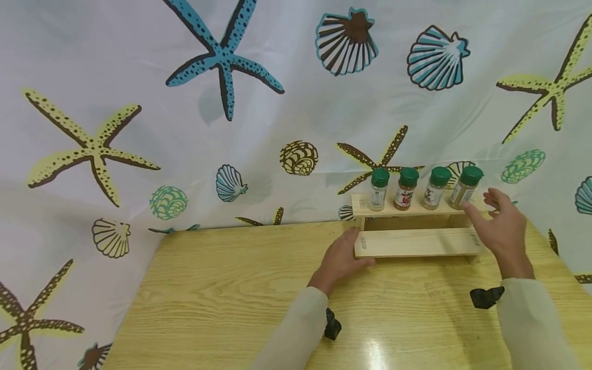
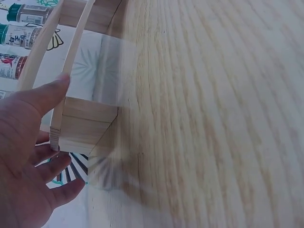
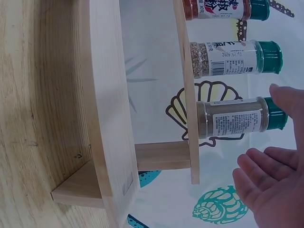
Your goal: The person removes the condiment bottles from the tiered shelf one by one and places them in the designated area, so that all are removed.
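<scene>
A two-tier wooden spice rack [image 1: 418, 242] stands at the back right of the table. On its upper shelf is a row of several green-capped spice jars, among them a red one [image 1: 404, 189] and, at the right end, a grey-brown one [image 3: 232, 117]. My left hand [image 1: 339, 257] grips the rack's left end; in the left wrist view its thumb lies on the lower board and its fingers are around the end. Beside the right-end jar, my right hand [image 1: 501, 228] has its fingers spread and relaxed, thumb close to the green cap [image 3: 276, 114], palm holding nothing.
A wooden table [image 1: 240, 288] runs under the rack and off to the left. Behind it hangs a white curtain [image 1: 259, 133] printed with starfish and shells, close against the back of the rack. Black wrist mounts [image 1: 486, 297] sit at both sleeves.
</scene>
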`<action>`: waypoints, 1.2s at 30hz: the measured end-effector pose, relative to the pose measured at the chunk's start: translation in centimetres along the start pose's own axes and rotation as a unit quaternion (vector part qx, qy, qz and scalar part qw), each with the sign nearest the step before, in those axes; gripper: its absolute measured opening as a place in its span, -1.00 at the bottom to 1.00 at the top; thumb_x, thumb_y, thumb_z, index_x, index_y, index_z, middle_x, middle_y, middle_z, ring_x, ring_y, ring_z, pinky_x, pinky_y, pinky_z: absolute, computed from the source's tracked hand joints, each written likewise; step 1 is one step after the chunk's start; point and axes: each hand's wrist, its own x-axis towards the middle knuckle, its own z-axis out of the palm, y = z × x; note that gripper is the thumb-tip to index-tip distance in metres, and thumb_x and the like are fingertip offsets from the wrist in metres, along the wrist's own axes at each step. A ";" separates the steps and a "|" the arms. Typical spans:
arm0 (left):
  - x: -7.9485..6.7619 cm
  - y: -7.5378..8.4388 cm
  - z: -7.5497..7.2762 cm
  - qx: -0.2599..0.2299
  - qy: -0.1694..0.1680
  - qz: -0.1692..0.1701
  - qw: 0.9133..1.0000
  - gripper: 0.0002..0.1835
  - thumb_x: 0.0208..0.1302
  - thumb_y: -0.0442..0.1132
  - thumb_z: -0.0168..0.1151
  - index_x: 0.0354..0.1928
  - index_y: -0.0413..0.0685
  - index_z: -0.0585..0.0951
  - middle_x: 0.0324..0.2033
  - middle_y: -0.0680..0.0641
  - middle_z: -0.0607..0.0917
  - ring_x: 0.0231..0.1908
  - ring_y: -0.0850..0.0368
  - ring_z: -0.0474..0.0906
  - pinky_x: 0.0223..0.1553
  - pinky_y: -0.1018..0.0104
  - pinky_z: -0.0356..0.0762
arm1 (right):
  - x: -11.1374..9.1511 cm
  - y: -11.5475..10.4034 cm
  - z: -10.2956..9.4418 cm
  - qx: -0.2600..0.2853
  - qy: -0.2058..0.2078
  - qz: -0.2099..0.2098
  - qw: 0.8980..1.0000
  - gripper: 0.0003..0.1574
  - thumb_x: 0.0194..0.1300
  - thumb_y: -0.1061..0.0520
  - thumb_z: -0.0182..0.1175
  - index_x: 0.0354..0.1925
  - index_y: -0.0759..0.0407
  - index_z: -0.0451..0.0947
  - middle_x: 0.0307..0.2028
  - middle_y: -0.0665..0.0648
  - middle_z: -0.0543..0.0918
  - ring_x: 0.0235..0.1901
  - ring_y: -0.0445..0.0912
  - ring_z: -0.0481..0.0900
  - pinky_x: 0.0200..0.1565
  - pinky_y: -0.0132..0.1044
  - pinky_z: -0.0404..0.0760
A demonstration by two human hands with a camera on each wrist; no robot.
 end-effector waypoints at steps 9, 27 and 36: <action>0.3 -0.1 0.1 0.015 0.000 0.006 1.000 -0.13 0.15 0.14 0.29 0.42 -0.09 0.22 0.39 -0.05 0.29 0.35 0.02 0.29 0.32 0.16 0.34 | 1.1 -0.3 0.3 0.017 0.002 0.009 1.000 -0.01 0.32 -0.26 0.04 0.45 0.28 -0.02 0.36 0.39 0.24 0.30 0.31 0.25 0.26 0.20 0.30; 0.1 -0.6 0.0 0.000 0.003 0.003 1.000 -0.13 0.10 0.17 0.28 0.41 0.00 0.24 0.40 -0.02 0.28 0.38 0.04 0.23 0.36 0.17 0.28 | 3.0 -1.3 1.5 0.042 0.016 0.020 0.999 -0.09 0.28 -0.24 0.12 0.36 0.28 0.19 0.26 0.40 0.36 0.25 0.28 0.31 0.23 0.24 0.28; 0.2 -0.6 -0.2 -0.028 0.004 -0.002 1.000 -0.14 0.08 0.13 0.32 0.40 0.01 0.26 0.39 -0.02 0.29 0.39 0.03 0.22 0.37 0.14 0.26 | 3.2 -0.9 2.5 0.035 0.033 0.035 0.998 -0.14 0.30 -0.25 0.07 0.30 0.32 0.25 0.17 0.41 0.44 0.16 0.24 0.35 0.14 0.22 0.34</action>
